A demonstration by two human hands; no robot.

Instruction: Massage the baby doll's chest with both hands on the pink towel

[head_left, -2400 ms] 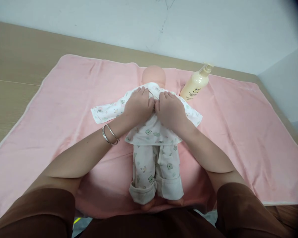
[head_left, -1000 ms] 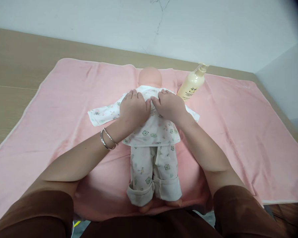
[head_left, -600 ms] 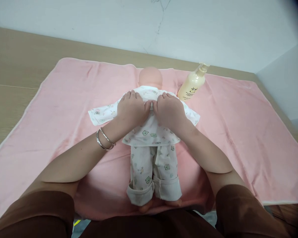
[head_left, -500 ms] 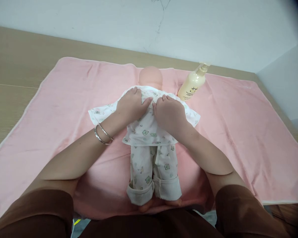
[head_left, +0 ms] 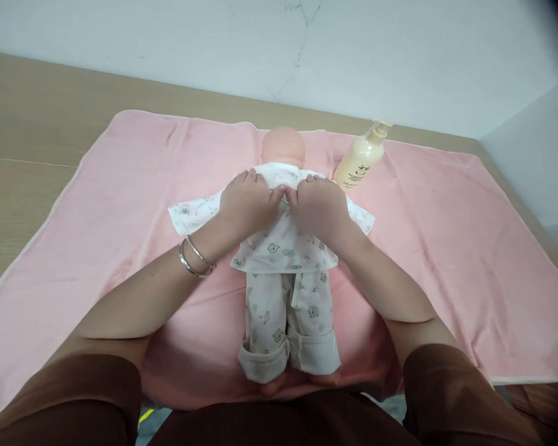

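A baby doll lies stretched out, its head at the far end and no face showing. It wears a white printed shirt with sleeves spread wide and matching trousers rolled up at the cuffs. My left hand curls over the upper part of the doll's body on the left. On the right, my right hand is closed the same way. Both thumbs nearly meet at the middle, just below the collar. My fingertips are partly hidden behind the hands.
A pink blanket spreads under the doll over a wooden tabletop. A cream pump bottle lies at an angle right of the doll's head. Behind the table rises a cracked white wall.
My thumbs have come closer together at the middle of the shirt. My left hand has shifted slightly right and down. The doll and bottle stay in place.
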